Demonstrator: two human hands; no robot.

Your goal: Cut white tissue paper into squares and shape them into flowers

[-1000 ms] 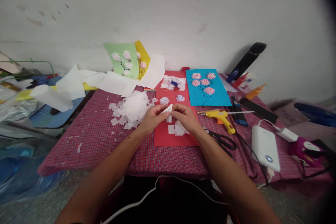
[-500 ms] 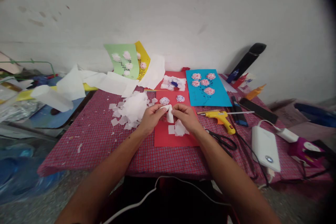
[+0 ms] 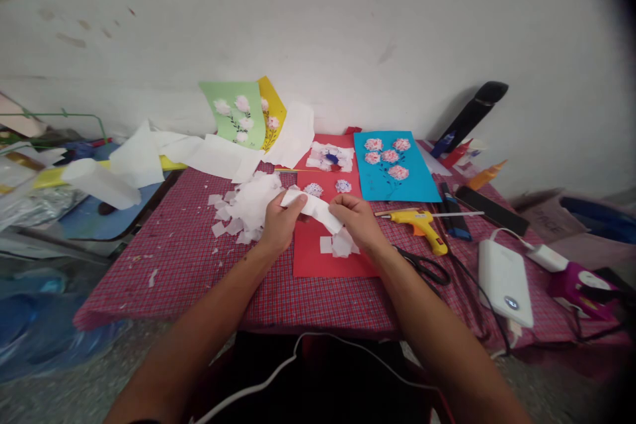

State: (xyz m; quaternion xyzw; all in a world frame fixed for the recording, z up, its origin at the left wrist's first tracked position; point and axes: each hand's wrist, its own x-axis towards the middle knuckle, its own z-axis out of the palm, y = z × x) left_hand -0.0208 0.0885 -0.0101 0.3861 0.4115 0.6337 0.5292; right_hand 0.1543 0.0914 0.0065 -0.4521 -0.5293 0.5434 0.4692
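A white paper strip (image 3: 318,211) is stretched between my two hands above the red sheet (image 3: 322,265). My left hand (image 3: 282,222) pinches its left end, and my right hand (image 3: 355,218) grips the right end. Small white paper squares (image 3: 340,244) lie on the red sheet just below the strip. Two speckled paper flowers, one at the left (image 3: 313,189) and one at the right (image 3: 342,186), sit behind the strip. Beside my left hand is a heap of white paper pieces (image 3: 253,205). Further back lies a paint-stained paper (image 3: 328,157).
To the right are a yellow glue gun (image 3: 420,222), black scissors (image 3: 427,268), a white power bank (image 3: 505,281) and a blue flower sheet (image 3: 392,179). A green flower sheet (image 3: 228,109) leans on the wall. Long white paper (image 3: 218,156) lies at the back left.
The folded white paper between my hands is now opened into a longer strip. My hands have moved slightly apart. The view has shifted a little.
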